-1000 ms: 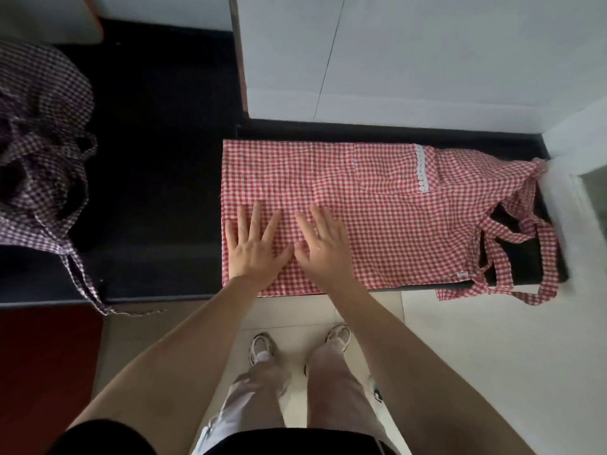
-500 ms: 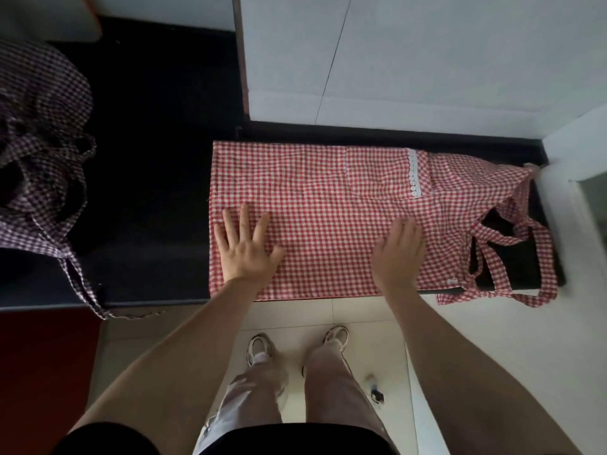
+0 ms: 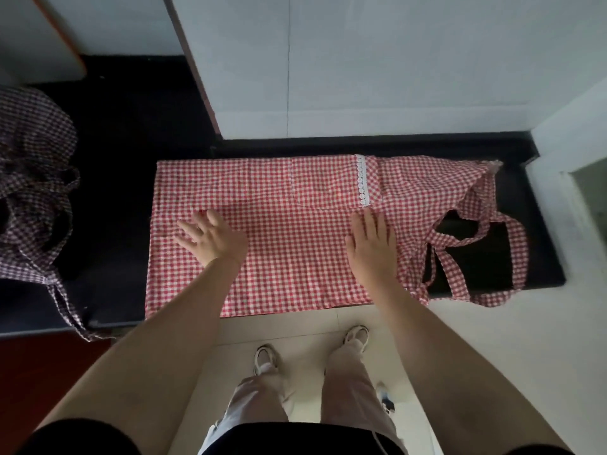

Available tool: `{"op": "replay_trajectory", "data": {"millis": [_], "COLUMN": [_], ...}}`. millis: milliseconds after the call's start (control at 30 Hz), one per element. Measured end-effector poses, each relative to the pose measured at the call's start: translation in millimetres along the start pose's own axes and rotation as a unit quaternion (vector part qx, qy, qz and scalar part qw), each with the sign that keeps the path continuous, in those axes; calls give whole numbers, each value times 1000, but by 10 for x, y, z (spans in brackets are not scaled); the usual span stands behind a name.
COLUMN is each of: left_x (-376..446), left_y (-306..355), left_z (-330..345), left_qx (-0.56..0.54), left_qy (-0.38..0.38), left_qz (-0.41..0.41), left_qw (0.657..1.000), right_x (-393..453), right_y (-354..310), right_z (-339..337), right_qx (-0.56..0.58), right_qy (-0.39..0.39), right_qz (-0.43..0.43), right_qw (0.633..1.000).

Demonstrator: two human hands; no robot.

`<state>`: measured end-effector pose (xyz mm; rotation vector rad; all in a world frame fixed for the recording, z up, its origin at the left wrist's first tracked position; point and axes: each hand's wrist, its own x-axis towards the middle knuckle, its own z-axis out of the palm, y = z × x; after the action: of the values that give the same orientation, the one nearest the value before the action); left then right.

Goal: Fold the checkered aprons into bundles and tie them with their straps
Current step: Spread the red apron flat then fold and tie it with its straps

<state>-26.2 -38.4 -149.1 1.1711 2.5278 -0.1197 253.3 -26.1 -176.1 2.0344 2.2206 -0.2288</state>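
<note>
1. Black stone makes up the counter [image 3: 124, 165], a dark slab running from nine o'clock across to three o'clock, with its front edge towards the person.
2. Spread flat on it, at the middle of the view, lies the red checkered apron [image 3: 279, 257], folded into a long rectangle; its near edge hangs just over the counter's front.
3. A strip of white lace trim [image 3: 362, 180] crosses the apron towards one o'clock.
4. The straps [image 3: 473, 238] trail in loose loops off the apron's end at three o'clock, partly on the dark stone, partly over its edge.
5. The left hand [image 3: 213, 239] rests on the cloth at about ten o'clock, fingers spread and straight, gripping nothing; it is slightly blurred.
6. The right hand [image 3: 371, 244] lies flat on the cloth just below the lace, fingers straight and together, holding nothing.
7. A second apron [image 3: 33, 178], dark checkered, sits crumpled at nine o'clock, one strap dangling over the counter's front.
8. White wall panels [image 3: 377, 60] fill twelve o'clock.
9. Pale floor tiles [image 3: 295, 326] show at six o'clock, around the person's shoes [image 3: 356, 334].
</note>
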Motion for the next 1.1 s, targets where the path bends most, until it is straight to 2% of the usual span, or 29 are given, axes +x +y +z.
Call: {"op": "replay_trajectory", "data": {"millis": [67,167,233,367,467,533,600,733,867,1000,1100], "left_x": [-133,-496,-717,-781,-732,-684,-651,-641,-566,-330,-99], "left_y": [396,1094,1505,1788,1986,2020,2005,1915,1829,1588,1326], "left_z": [30,115,228,333,183,109,83,11,-45,-67,-55], "left_qx": [-29,-57,-36,72,103,138,151,180,86,45,62], "left_qy": [14,3,-35,-105,-137,-154,-157,-139,-166,-167,-206], "left_qz": [81,236,272,220,183,159,130,84,22,-38,-95], "left_qw": [996,970,961,967,968,965,967,970,982,984,972], "right_x": [82,177,232,331,418,477,541,674,827,934,989], "right_y": [81,193,442,1087,1640,1872,2098,2333,2242,2055,1964], "right_z": [-130,-300,-360,-532,-709,-712,-699,-701,-735,-750,-777], "right_qx": [14,18,34,116,178,206,204,234,313,276,219], "right_qy": [11,11,24,136,184,151,97,12,-36,-99,-95], "right_qz": [-16,-105,-110,29,204,317,379,423,428,365,343], "right_qw": [1000,994,993,983,945,913,897,876,847,884,908]}}
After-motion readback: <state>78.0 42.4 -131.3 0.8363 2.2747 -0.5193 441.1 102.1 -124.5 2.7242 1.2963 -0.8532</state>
